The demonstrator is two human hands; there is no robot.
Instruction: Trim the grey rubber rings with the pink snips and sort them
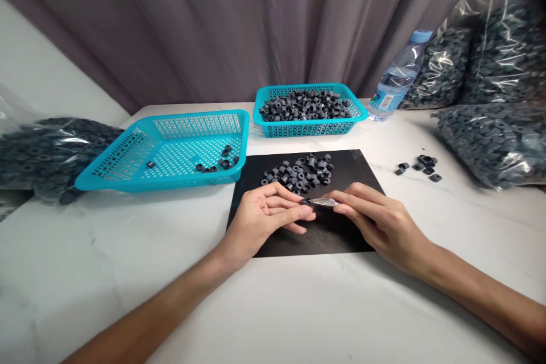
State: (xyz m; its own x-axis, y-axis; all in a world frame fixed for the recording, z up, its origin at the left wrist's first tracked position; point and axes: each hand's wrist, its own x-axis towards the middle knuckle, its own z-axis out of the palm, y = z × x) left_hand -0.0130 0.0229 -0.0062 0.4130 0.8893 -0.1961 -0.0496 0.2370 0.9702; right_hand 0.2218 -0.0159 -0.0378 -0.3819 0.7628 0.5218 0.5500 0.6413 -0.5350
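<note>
Over the black mat (298, 242), my left hand (267, 213) pinches a small dark ring-shaped piece (306, 202) between thumb and fingertips. From the other side, my right hand (384, 219) grips a short silver pointed blade (324, 202), its handle hidden inside the fingers. The blade's tip meets the piece, though whether it enters the hole cannot be made out. Just beyond my fingers lies a pile of loose grey and black ring-shaped pieces (298, 173) on the mat.
At the left stands a teal basket (170, 185) with several pieces inside. A fuller teal basket (309, 129) sits behind the mat. Right of it are a water bottle (394, 88), loose pieces (424, 164) and bulging clear bags (497, 142). Another bag (60, 151) lies far left.
</note>
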